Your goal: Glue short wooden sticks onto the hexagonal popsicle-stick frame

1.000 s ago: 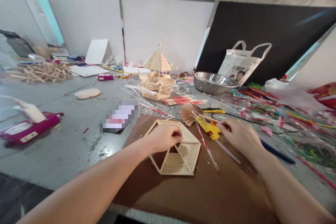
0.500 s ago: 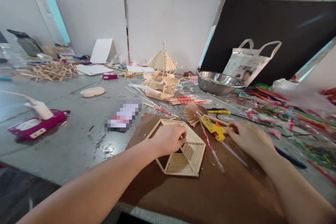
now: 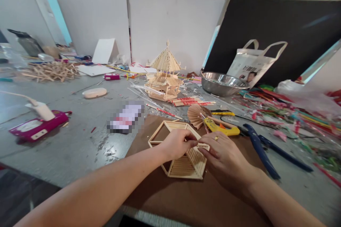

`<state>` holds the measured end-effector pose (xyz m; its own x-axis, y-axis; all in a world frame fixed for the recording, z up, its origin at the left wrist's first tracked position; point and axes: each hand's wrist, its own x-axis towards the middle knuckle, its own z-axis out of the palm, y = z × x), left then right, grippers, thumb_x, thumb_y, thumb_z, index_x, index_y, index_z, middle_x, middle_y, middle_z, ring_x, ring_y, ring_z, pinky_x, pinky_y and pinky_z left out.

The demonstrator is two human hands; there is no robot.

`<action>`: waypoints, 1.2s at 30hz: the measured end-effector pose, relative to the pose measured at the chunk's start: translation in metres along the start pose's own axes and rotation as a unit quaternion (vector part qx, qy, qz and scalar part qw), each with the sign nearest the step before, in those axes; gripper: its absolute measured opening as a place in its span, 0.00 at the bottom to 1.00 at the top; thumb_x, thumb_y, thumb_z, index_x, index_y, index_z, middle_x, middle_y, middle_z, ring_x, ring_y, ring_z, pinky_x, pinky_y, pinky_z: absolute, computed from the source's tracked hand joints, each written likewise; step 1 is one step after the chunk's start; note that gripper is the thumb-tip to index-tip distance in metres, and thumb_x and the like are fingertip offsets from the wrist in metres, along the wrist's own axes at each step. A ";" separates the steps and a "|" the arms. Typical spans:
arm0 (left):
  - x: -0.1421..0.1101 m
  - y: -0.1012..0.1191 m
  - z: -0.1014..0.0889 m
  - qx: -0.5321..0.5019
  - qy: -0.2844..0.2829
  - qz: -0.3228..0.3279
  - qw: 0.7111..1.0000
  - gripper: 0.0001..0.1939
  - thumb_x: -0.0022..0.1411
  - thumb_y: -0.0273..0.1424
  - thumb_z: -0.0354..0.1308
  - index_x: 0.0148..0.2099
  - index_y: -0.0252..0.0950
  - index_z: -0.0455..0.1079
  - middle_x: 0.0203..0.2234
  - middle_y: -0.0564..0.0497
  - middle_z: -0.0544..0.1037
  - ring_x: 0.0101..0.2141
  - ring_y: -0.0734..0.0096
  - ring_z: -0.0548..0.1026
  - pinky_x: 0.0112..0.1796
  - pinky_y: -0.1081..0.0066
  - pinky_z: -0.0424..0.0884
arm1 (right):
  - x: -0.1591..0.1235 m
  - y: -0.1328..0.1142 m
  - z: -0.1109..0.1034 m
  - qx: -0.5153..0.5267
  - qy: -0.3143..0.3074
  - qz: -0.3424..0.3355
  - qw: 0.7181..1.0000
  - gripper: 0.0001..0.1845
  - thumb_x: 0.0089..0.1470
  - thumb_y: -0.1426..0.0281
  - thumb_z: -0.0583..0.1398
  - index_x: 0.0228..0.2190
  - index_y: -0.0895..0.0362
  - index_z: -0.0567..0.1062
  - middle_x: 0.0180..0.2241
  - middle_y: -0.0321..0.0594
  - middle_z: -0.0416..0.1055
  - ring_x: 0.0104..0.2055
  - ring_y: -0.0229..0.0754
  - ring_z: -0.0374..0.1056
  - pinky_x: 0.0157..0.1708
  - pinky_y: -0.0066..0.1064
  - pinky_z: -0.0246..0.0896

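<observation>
A hexagonal frame of thin wooden sticks [image 3: 183,165] lies flat on a brown board [image 3: 202,198] in front of me. My left hand [image 3: 177,143] rests on its middle with fingers curled and pinched on it. My right hand [image 3: 226,158], wearing a ring, is over the frame's right side, its fingers bent and meeting the left fingertips. What sits between the fingertips is too small to make out. A yellow glue gun [image 3: 220,127] and a folded paper fan [image 3: 195,115] lie just beyond the frame.
A stick pagoda model [image 3: 163,76] stands mid-table, a steel bowl [image 3: 222,83] and white bag [image 3: 253,64] behind it to the right. Blue-handled pliers [image 3: 262,149] lie at right beside coloured scraps. A magenta box [image 3: 37,127] and loose sticks [image 3: 50,71] are at left.
My right hand has left the glue gun area and moved left onto the stick frame, meeting my left hand. The blue-handled pliers are uncovered now.
</observation>
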<state>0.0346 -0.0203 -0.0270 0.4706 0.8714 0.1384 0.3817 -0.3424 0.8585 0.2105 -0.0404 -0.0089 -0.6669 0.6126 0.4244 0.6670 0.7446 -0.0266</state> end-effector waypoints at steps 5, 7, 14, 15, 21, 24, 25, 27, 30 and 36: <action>-0.002 0.002 0.004 -0.083 -0.004 -0.002 0.997 0.13 0.49 0.34 0.54 0.37 0.31 0.66 0.22 0.53 0.69 0.24 0.77 0.65 0.25 0.77 0.61 | 0.000 -0.002 0.002 0.013 0.025 0.005 1.000 0.05 0.49 0.73 0.52 0.30 0.55 0.67 0.29 0.39 0.69 0.34 0.39 0.62 0.34 0.33 0.56; -0.004 0.003 0.006 -0.094 0.000 0.014 0.995 0.18 0.48 0.34 0.55 0.42 0.33 0.63 0.23 0.53 0.69 0.24 0.77 0.66 0.26 0.77 0.61 | 0.000 -0.001 0.001 0.015 0.032 -0.005 0.999 0.05 0.49 0.73 0.52 0.31 0.55 0.67 0.29 0.40 0.69 0.34 0.39 0.62 0.34 0.33 0.56; -0.005 0.003 0.006 -0.036 0.013 0.028 0.999 0.19 0.50 0.34 0.53 0.46 0.34 0.60 0.24 0.52 0.71 0.26 0.74 0.68 0.28 0.74 0.62 | 0.001 -0.002 -0.001 0.015 0.015 -0.010 1.000 0.05 0.50 0.73 0.52 0.29 0.55 0.67 0.29 0.39 0.68 0.33 0.39 0.62 0.34 0.33 0.55; -0.005 0.003 0.005 -0.021 0.016 0.031 0.999 0.19 0.51 0.34 0.52 0.46 0.35 0.61 0.25 0.51 0.71 0.26 0.74 0.68 0.28 0.74 0.62 | 0.001 -0.002 -0.001 0.013 0.011 -0.010 1.000 0.05 0.50 0.72 0.52 0.29 0.55 0.67 0.29 0.40 0.68 0.33 0.39 0.62 0.34 0.33 0.55; -0.007 0.005 0.000 0.111 0.017 0.064 0.992 0.14 0.54 0.36 0.49 0.41 0.36 0.64 0.27 0.51 0.72 0.27 0.73 0.68 0.28 0.74 0.62 | 0.001 0.002 -0.003 -0.014 -0.005 -0.024 1.000 0.06 0.50 0.72 0.52 0.30 0.55 0.68 0.30 0.40 0.69 0.33 0.39 0.62 0.35 0.33 0.55; -0.008 0.006 -0.002 0.208 0.019 0.077 0.975 0.12 0.55 0.37 0.47 0.32 0.35 0.67 0.25 0.51 0.72 0.28 0.71 0.68 0.29 0.74 0.61 | 0.001 0.004 -0.005 -0.032 0.002 -0.026 0.999 0.06 0.50 0.71 0.52 0.30 0.55 0.68 0.30 0.40 0.69 0.33 0.39 0.62 0.34 0.32 0.55; -0.008 0.006 -0.002 0.230 0.020 0.084 0.969 0.13 0.55 0.37 0.47 0.31 0.35 0.68 0.25 0.50 0.72 0.28 0.71 0.68 0.29 0.73 0.61 | 0.001 0.004 -0.005 -0.037 0.002 -0.027 0.999 0.06 0.50 0.71 0.51 0.30 0.55 0.68 0.30 0.40 0.69 0.33 0.39 0.62 0.34 0.32 0.55; -0.009 0.005 -0.002 0.251 0.018 0.101 0.963 0.12 0.56 0.35 0.46 0.31 0.35 0.68 0.27 0.50 0.72 0.30 0.70 0.68 0.32 0.73 0.62 | 0.001 0.005 -0.004 -0.046 0.000 -0.030 0.999 0.06 0.50 0.71 0.51 0.30 0.55 0.68 0.30 0.40 0.69 0.32 0.39 0.62 0.34 0.32 0.55; -0.009 0.005 -0.002 0.261 0.016 0.131 0.956 0.12 0.56 0.33 0.46 0.33 0.36 0.69 0.29 0.49 0.72 0.33 0.70 0.68 0.35 0.73 0.62 | 0.001 0.005 -0.001 -0.057 -0.009 -0.031 0.998 0.07 0.51 0.70 0.51 0.30 0.55 0.68 0.30 0.40 0.69 0.33 0.39 0.62 0.34 0.33 0.55; -0.005 0.005 -0.011 0.281 0.018 0.098 0.955 0.12 0.54 0.35 0.48 0.29 0.37 0.71 0.27 0.50 0.72 0.33 0.68 0.67 0.34 0.72 0.61 | 0.003 0.019 -0.019 -0.107 -0.019 0.081 0.991 0.11 0.50 0.63 0.50 0.30 0.55 0.69 0.32 0.42 0.70 0.35 0.42 0.64 0.35 0.34 0.55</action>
<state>0.0248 -0.0226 -0.0180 0.5527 0.7796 0.2944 0.6603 -0.6253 0.4160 0.2276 -0.0291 0.0090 -0.5549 0.7319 0.3955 0.8187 0.5648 0.1036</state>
